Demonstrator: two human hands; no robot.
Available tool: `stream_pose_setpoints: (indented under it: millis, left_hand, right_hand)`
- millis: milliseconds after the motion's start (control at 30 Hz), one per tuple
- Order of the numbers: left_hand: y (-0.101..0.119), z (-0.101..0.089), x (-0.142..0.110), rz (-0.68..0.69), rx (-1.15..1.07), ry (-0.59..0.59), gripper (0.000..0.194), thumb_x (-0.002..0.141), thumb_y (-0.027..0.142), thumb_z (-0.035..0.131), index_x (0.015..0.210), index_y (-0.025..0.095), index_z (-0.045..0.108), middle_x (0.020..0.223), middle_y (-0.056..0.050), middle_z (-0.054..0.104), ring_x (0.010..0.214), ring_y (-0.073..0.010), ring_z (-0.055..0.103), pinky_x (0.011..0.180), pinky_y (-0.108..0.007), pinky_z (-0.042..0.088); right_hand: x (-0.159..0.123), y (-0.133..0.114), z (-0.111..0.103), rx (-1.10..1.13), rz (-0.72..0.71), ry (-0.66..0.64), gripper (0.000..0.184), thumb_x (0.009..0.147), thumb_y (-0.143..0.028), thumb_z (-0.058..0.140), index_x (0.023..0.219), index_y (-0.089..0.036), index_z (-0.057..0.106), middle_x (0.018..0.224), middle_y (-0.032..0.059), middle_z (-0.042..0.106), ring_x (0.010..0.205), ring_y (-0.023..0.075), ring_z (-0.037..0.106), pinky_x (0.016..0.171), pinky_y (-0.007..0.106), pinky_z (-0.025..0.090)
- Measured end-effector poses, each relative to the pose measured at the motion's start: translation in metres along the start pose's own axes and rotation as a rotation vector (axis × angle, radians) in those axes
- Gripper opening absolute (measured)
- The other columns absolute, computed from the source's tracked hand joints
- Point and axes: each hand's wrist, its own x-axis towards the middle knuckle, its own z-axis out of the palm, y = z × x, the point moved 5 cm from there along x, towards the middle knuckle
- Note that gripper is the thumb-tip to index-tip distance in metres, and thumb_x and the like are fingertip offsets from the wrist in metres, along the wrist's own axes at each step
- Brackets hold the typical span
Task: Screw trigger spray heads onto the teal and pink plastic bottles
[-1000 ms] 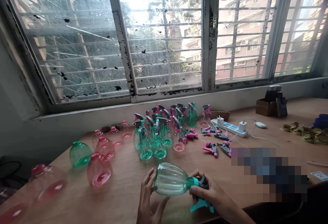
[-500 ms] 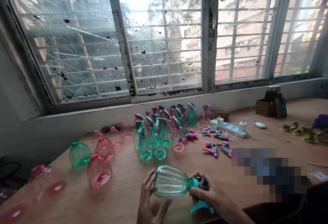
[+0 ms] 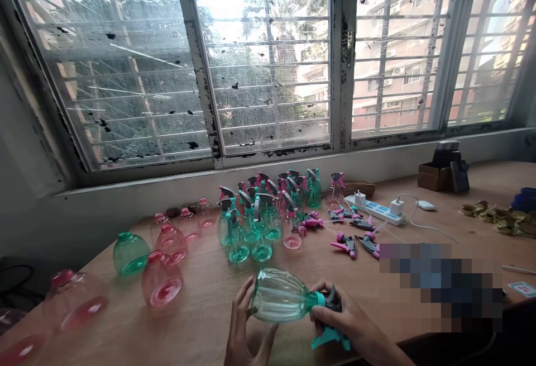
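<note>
Holding: a clear green plastic spray bottle [image 3: 278, 296], on its side, above a wooden desk [image 3: 201, 321].
Left hand [image 3: 247, 321]: fingers spread, cupping the bottle's wide end.
Right hand [image 3: 347, 318]: fingers pressed together around the neck, against a grey trigger head [image 3: 333, 300].
Nearest left: a pink bottle body [image 3: 161, 282], uncapped.
Ahead: assembled spray bottles [image 3: 249, 237], grouped.

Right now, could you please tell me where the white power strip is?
In the head view the strip lies on the wooden table, right of the standing spray bottles, behind the loose pink spray triggers.
</note>
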Motion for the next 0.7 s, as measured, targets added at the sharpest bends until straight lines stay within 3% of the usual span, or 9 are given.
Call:
stream_pose_setpoints:
  millis: [233, 467, 700]
  left_hand:
    - [-0.003, 0.001, -0.001, -0.024, -0.021, -0.008, 0.054, 0.089, 0.045, 0.067, 0.140, 0.034, 0.052, 0.153, -0.008, 0.050, 0.136, -0.0354, 0.054, 0.107, -0.047, 0.051]
    - [-0.006, -0.001, -0.001, -0.068, -0.087, 0.025, 0.052, 0.086, 0.049, 0.070, 0.135, 0.031, 0.060, 0.151, -0.010, 0.054, 0.133, -0.0364, 0.058, 0.102, -0.045, 0.056]
    - [-0.004, -0.003, 0.002, -0.003, -0.054, 0.007, 0.045, 0.092, 0.043, 0.066, 0.136, 0.034, 0.061, 0.151, -0.009, 0.055, 0.138, -0.0327, 0.054, 0.098, -0.038, 0.059]
  right_hand:
    - [0.001, -0.001, 0.000, -0.029, 0.001, 0.004, 0.041, 0.075, -0.047, 0.086, 0.094, -0.020, 0.060, 0.067, -0.0041, 0.070, 0.060, 0.0143, 0.066, 0.059, 0.025, 0.050]
    - [0.000, 0.002, -0.002, -0.059, 0.002, 0.014, 0.040, 0.077, -0.044, 0.085, 0.098, -0.020, 0.061, 0.065, -0.0034, 0.072, 0.060, 0.0152, 0.066, 0.059, 0.026, 0.050]
    - [0.006, 0.013, -0.008, 0.019, -0.033, 0.012, 0.036, 0.079, -0.041, 0.085, 0.096, -0.019, 0.062, 0.074, -0.0013, 0.074, 0.061, 0.0153, 0.069, 0.058, 0.025, 0.053]
